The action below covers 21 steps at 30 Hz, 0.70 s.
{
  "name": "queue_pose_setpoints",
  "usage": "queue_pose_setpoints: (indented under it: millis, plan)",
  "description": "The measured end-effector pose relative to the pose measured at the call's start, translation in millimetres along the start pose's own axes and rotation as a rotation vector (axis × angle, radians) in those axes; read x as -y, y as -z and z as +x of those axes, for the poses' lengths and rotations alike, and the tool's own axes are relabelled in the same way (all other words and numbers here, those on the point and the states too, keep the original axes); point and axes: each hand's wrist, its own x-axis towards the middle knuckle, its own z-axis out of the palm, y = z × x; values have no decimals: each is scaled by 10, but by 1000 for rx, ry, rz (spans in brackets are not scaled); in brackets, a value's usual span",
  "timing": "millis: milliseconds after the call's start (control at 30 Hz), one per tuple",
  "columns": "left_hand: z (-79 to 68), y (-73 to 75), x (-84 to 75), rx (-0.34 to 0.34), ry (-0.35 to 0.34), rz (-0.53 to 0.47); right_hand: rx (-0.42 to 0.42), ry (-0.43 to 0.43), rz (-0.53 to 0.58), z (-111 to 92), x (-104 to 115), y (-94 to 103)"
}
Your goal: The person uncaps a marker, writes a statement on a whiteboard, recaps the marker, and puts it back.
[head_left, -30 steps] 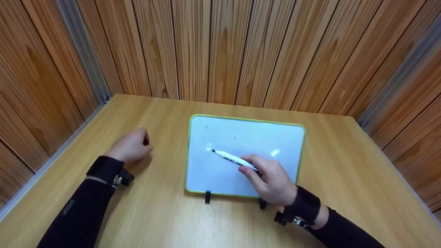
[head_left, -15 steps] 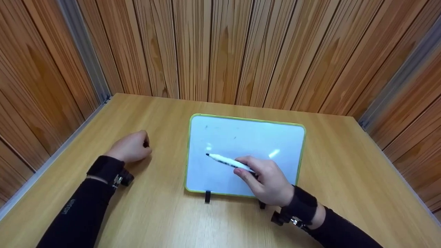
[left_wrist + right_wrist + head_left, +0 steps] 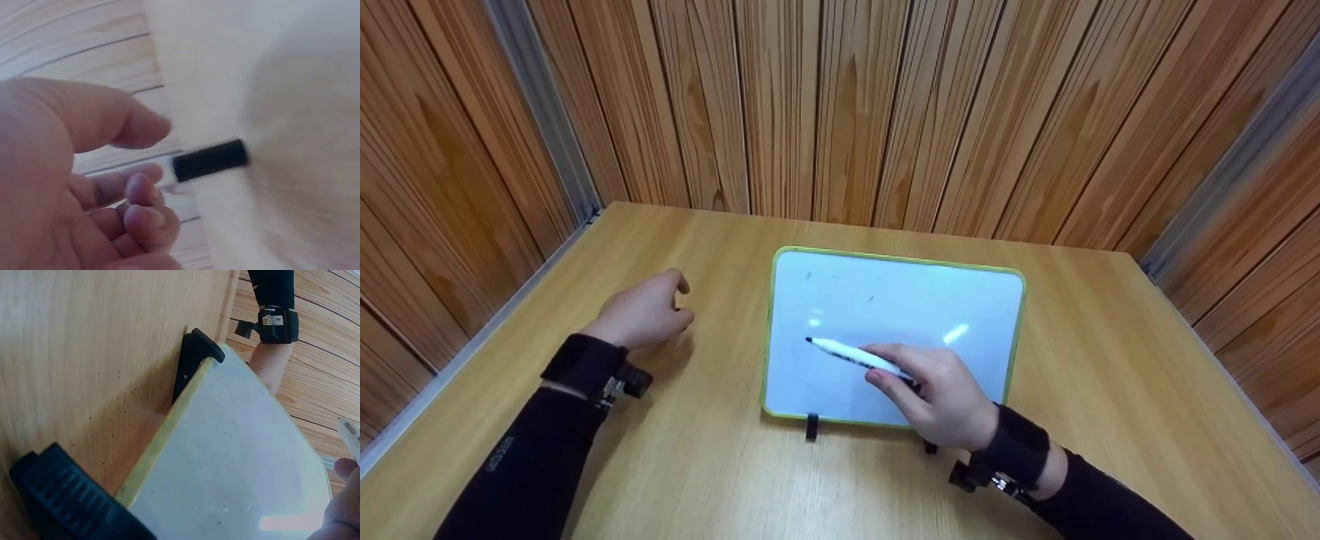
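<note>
My right hand (image 3: 941, 394) pinches a white marker (image 3: 851, 354) between thumb and fingers. Its bare black tip points left, in front of a whiteboard (image 3: 915, 300) with a yellow-green rim. In the right wrist view the marker (image 3: 351, 437) appears apart from the board. My left hand (image 3: 641, 311) is at the table's left, its index finger lifted from the thumb. The left wrist view shows a small black cylinder with a pale end, like a marker cap (image 3: 211, 160), held at the curled lower fingers. In the head view this piece is hidden.
The whiteboard leans back on black stand feet (image 3: 811, 427) on the wooden table (image 3: 720, 465). A few dark specks mark its surface. Wood-panelled walls (image 3: 851, 112) close in the back and both sides.
My right hand has shifted slightly left and down with the marker. The left hand's index finger and thumb have spread apart, where the hand looked closed before.
</note>
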Motion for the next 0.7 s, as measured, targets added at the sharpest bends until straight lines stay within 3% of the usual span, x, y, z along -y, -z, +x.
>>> queue_pose_setpoints:
  millis: [167, 400, 600, 700]
  plan:
    - [-18, -15, -214, -76, -63, -80, -6, 1, -4, 1, -2, -15]
    - [13, -165, -494, -132, -164, -143, -15, -9, -22, -17, 6, -12]
    - [-30, -200, -643, -132, -214, -229, -42, 1, -15, -9, 17, 1]
    - [-55, -172, -689, -183, -235, -248, -58, 14, 1, 5, 24, 6]
